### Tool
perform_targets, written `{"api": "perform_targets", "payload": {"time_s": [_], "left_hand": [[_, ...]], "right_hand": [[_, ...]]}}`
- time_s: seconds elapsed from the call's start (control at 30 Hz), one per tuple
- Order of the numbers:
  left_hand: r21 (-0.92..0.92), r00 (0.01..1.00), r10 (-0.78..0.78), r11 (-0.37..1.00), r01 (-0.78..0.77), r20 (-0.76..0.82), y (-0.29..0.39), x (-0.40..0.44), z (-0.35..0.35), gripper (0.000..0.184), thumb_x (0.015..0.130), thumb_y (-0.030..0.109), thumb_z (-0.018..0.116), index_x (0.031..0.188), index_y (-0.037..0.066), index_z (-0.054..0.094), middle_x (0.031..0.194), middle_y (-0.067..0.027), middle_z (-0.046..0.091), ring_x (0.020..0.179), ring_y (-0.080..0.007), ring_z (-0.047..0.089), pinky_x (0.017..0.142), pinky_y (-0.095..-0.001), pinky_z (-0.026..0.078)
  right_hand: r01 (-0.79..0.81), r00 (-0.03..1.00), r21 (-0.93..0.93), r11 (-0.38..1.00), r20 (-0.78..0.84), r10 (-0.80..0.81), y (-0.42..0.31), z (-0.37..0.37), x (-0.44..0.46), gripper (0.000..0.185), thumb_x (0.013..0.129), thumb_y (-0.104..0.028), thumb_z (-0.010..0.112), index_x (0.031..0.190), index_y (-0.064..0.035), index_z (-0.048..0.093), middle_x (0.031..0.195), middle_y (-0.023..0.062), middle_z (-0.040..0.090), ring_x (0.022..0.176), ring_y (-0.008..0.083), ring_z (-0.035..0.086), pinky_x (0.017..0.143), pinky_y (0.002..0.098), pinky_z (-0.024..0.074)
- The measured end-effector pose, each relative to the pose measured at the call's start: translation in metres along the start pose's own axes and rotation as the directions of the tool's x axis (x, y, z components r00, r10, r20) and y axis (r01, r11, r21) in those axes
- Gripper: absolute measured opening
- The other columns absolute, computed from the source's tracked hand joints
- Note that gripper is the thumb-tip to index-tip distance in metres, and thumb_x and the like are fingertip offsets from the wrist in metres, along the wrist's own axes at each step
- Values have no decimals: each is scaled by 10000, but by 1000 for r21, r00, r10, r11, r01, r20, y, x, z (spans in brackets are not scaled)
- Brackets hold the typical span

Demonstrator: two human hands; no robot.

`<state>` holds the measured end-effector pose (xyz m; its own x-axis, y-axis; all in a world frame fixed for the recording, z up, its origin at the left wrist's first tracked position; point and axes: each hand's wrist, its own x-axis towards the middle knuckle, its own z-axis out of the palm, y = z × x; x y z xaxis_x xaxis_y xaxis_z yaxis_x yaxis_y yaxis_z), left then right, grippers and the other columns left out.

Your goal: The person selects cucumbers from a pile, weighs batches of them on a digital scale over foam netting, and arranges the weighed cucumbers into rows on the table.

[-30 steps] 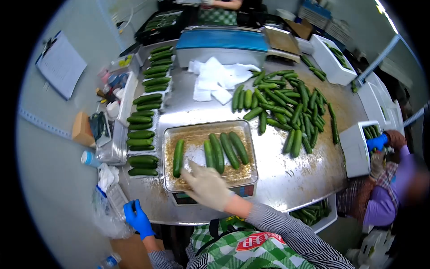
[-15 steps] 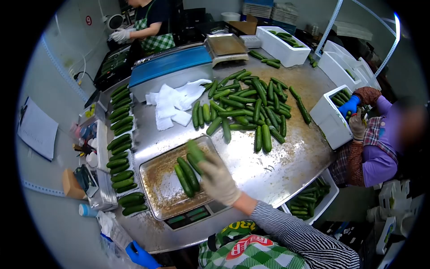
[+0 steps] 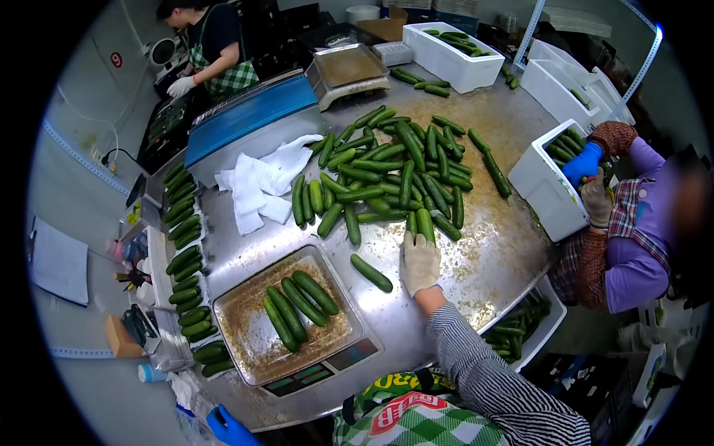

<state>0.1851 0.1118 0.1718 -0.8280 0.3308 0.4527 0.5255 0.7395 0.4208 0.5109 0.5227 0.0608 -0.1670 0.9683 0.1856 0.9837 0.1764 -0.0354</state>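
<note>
My right hand (image 3: 421,264), in a pale glove, reaches to the near edge of the cucumber pile. Its fingers close over the near end of a cucumber (image 3: 425,223); another lies right beside it. At the lower left, my left hand (image 3: 229,427) wears a blue glove and holds nothing I can see, its fingers apart, near clear plastic bags (image 3: 195,416). Several cucumbers (image 3: 303,301) lie side by side on the metal pan of a scale (image 3: 238,353). A single cucumber (image 3: 370,273) rests on the table between scale and right hand.
Rows of cucumbers on trays (image 3: 184,260) line the left edge. White cloths (image 3: 256,182) lie by a blue-lidded box (image 3: 253,111). Behind stands a second scale (image 3: 349,67). At right, a co-worker's gloved hands (image 3: 584,165) are in a white foam box (image 3: 547,193). Another person works at back left.
My right hand has moved from above the scale, where it held a cucumber, to the pile. One cucumber now lies on bare metal beside the scale. The view has shifted slightly.
</note>
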Motion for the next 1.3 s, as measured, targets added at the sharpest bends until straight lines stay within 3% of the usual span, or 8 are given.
{"api": "perform_targets", "payload": {"time_s": [0.1,0.23,0.3,0.37,0.47,0.63,1.07,1.3], "left_hand": [[58,999,29,998,-30,24,2,-9,-11,265,909,190,698,917,-74,687,881,-222,680,777,-326,606,757,-413,519],[-15,1000,25,1000,-25,1,-26,-23,-19,252,910,164,687,956,-84,681,896,-222,683,782,-320,610,763,-410,524],[-112,995,-99,989,100,19,-9,-27,-31,254,913,158,676,963,-91,674,898,-226,681,790,-328,610,770,-414,522],[-120,991,-135,983,137,25,-10,-32,-35,257,915,156,668,967,-95,670,901,-228,680,795,-337,610,773,-419,520],[-31,998,-68,997,69,17,-32,-36,-32,263,916,162,665,968,-96,668,904,-228,679,794,-346,609,771,-430,517],[-58,999,11,998,-13,-36,-57,-36,-23,263,916,174,672,953,-86,672,869,-226,672,756,-340,599,739,-431,510],[-230,986,-166,960,161,-1,-82,-39,-10,116,910,58,649,894,-41,591,851,-99,602,790,-201,528,773,-339,470],[-220,989,-136,968,122,-50,-49,-36,-9,105,898,38,652,857,-33,586,786,-88,554,733,-175,508,702,-313,450]], "right_hand": [[-23,985,-12,1000,170,25,-3,4,17,394,821,-178,642,1173,-39,534,992,163,631,875,332,670,733,442,540],[-267,963,497,825,173,208,17,-20,17,455,808,-205,621,1183,40,544,944,277,648,846,388,668,788,441,547],[-517,856,805,292,482,187,44,-6,8,505,824,-180,590,1271,44,525,966,219,669,792,321,660,713,433,541],[-621,750,669,-407,658,-62,50,3,-11,483,865,-137,542,1327,-2,500,1038,135,660,824,252,643,678,390,509],[-520,805,455,-723,545,-236,29,-32,-45,539,885,-122,504,1401,6,417,1057,133,642,797,208,618,659,359,511],[-654,722,580,-486,669,-174,2,-39,-39,278,968,-337,554,1038,-69,561,827,44,581,637,129,522,506,260,406],[-605,777,783,144,620,-105,12,-32,-34,475,1018,-464,393,1137,-44,582,730,32,587,544,113,509,461,271,392],[-105,925,919,380,231,-301,-37,-55,-31,580,932,-274,558,1402,41,432,1224,263,606,1097,334,622,946,348,479]]}}
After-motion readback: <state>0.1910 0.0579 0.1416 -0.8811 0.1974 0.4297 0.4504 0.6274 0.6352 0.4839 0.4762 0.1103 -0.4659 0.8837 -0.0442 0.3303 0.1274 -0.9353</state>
